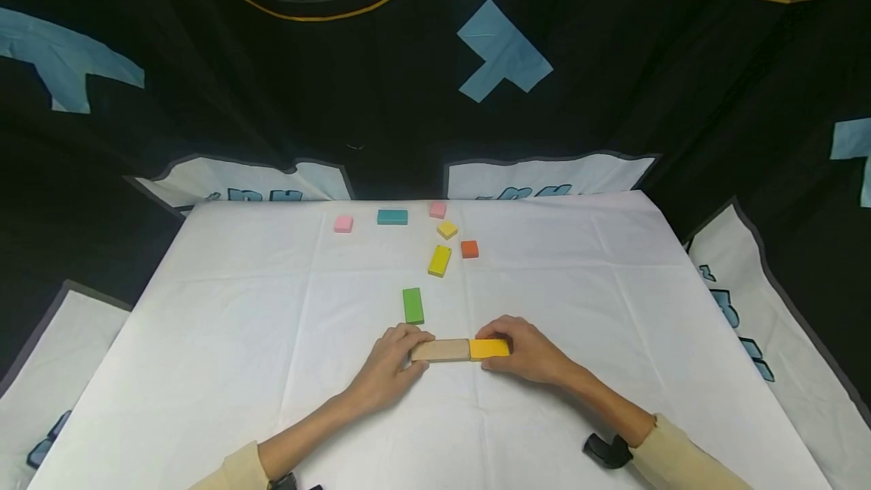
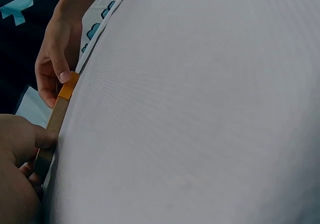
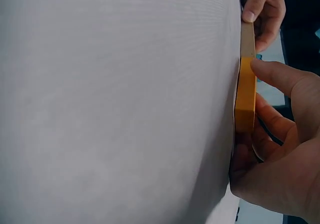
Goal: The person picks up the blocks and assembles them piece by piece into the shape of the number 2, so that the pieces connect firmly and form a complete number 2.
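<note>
A plain wooden block point(image 1: 442, 350) and an orange-yellow block point(image 1: 488, 348) lie end to end in a row on the white cloth, their short faces meeting. My left hand point(image 1: 389, 366) grips the wooden block's left end, thumb on the near side and fingers on the far side. With thumb and fingers on opposite long sides, my right hand point(image 1: 527, 352) holds the orange-yellow block; the right wrist view shows its thumb at the corner by the wooden block. A green block point(image 1: 413, 306) lies just beyond the left hand's fingers.
Farther back on the cloth-covered table point(image 1: 224, 339) lie a long yellow block point(image 1: 439, 261), a small yellow block point(image 1: 447, 230), an orange-red block point(image 1: 469, 249), a teal block point(image 1: 392, 217), and two pink blocks, left point(image 1: 343, 224) and right point(image 1: 438, 210). Dark curtains point(image 1: 381, 112) hang behind.
</note>
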Demonstrator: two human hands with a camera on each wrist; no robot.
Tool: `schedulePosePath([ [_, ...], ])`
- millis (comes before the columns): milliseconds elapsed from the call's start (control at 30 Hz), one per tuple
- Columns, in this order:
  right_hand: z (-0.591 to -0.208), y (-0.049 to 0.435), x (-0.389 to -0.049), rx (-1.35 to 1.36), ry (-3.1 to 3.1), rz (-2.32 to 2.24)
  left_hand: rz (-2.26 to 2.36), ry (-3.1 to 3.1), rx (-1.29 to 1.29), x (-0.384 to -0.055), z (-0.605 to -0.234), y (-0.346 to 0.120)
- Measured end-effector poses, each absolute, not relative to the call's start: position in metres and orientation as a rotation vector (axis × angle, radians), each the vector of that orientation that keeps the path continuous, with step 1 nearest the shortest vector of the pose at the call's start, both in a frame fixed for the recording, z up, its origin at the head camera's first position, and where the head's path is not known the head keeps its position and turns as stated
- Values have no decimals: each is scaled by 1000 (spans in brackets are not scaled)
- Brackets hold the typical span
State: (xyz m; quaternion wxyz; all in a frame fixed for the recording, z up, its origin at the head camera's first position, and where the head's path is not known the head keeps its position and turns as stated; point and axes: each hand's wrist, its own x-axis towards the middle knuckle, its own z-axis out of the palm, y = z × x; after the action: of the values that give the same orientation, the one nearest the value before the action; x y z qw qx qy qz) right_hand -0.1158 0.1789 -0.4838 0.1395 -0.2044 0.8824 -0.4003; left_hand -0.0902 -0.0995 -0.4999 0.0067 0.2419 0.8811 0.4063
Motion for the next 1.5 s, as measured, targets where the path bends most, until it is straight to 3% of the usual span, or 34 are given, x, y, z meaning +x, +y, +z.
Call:
schedulePosePath([
  [1500, -486, 155, -119, -653, 2708, -1033, 1283, 2713, 672, -92, -501, -100],
])
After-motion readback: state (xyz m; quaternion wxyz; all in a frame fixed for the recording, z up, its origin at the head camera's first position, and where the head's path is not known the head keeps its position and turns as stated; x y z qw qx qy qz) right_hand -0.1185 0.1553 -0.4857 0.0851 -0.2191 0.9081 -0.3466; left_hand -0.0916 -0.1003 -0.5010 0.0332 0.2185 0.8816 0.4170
